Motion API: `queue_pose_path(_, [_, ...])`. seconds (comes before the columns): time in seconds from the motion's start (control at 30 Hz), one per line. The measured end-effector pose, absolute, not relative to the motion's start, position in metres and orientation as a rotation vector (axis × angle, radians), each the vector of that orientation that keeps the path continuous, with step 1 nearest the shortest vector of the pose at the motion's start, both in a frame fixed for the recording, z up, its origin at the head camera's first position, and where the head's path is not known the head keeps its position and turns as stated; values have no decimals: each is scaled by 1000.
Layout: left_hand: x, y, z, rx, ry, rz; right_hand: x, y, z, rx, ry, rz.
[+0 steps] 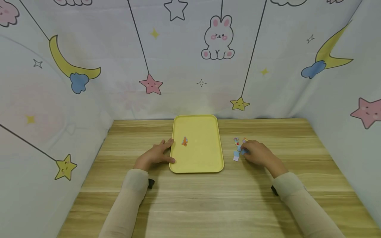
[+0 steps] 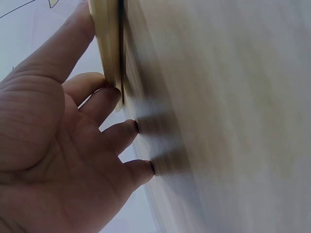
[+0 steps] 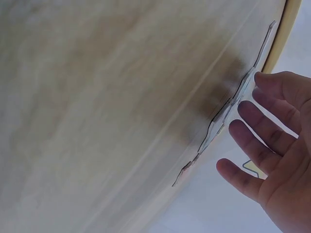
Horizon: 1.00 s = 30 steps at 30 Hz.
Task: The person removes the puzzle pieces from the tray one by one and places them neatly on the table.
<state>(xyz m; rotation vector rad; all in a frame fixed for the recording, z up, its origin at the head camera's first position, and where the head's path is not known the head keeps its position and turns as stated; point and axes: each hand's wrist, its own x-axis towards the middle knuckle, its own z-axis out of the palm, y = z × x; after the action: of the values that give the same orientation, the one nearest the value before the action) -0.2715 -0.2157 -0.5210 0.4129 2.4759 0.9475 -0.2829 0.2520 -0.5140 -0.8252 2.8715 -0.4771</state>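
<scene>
In the head view a yellow tray [image 1: 202,155] lies on the wooden table, with one small orange-and-blue printed piece [image 1: 185,141] on its left half. My left hand [image 1: 156,154] rests at the tray's left edge, thumb and fingers spread. The left wrist view shows the thumb and some fingertips against the tray rim [image 2: 108,43], the others on the table. Right of the tray, several small flat printed pieces, like jigsaw pieces [image 1: 236,156], lie in a loose cluster. Over them is my right hand [image 1: 256,152], fingers loosely bent, its thumb tip by the pieces' edge [image 3: 214,128]; the hand hides some.
The wooden table [image 1: 190,205] runs back to a white cloth [image 1: 184,99] printed with stars, moons and a rabbit. More of this cloth hangs at the left and right sides. A dark object [image 1: 151,183] shows at the left wrist, another [image 1: 274,190] at the right.
</scene>
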Motion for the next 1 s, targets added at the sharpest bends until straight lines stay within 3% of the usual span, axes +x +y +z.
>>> queue_pose_path(0.5, [-273, -216, -523, 423, 2481, 955, -284, 249, -513, -815, 2868, -494])
queue_pose_path(1.0, [-272, -216, -522, 438, 2480, 954, -297, 205, -508, -950, 2854, -492])
